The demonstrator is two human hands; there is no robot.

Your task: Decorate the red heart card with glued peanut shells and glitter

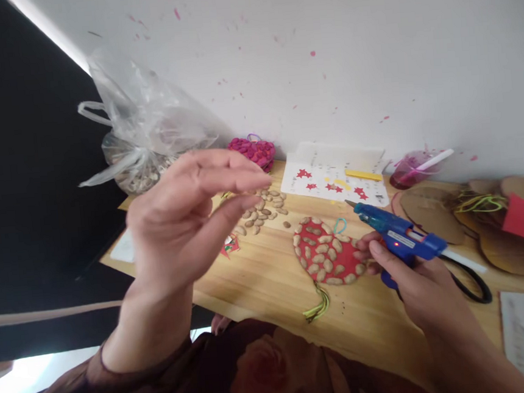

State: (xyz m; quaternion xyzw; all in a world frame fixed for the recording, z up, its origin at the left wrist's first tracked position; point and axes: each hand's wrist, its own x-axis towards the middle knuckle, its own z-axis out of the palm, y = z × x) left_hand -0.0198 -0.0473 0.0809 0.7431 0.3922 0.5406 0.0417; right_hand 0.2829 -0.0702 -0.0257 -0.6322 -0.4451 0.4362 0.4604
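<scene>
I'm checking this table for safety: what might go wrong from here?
The glue gun in the right hand shows a lit red light, so its nozzle may burn skin. The pink-stained cup, with a white stick leaning out, might tip and stain the white paper beside it.

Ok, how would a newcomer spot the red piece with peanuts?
On the table, find the blue glue gun in the right hand. Just left of it lies the red piece, with a tassel. Red showing between pale peanuts sets it apart from the bumpy pink piece by the wall.
</scene>
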